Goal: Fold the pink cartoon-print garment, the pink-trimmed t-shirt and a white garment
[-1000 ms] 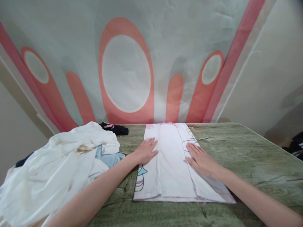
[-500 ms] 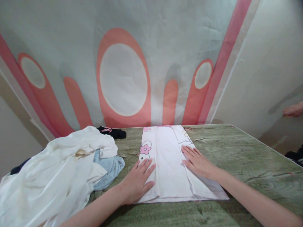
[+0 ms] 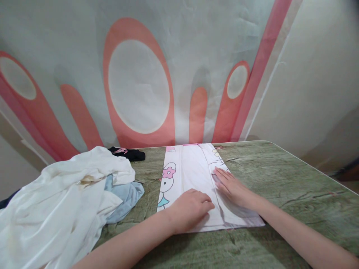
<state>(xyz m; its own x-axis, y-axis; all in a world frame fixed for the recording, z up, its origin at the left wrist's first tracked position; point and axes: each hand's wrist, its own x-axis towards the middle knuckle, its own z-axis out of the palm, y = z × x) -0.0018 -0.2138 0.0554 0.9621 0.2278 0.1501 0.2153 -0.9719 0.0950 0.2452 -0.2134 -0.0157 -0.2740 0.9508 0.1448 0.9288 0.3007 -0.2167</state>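
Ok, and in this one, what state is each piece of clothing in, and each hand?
White printed garment: laid flat, both sides folded inward.
White clothes: heaped, wrinkled.
Light blue cloth: crumpled, partly covered by the white clothes.
Black cloth: bunched, near the table's far edge.
Left hand: over the garment's near part, fingers slightly bent.
Right hand: fingers extended, on the garment's right side.

Under the left hand (image 3: 192, 210), white cloth (image 3: 196, 168) with pink-flower print; further left, white pile (image 3: 64, 201), pale-blue garment (image 3: 127, 201); around, greenish wood-grain table (image 3: 280, 179).
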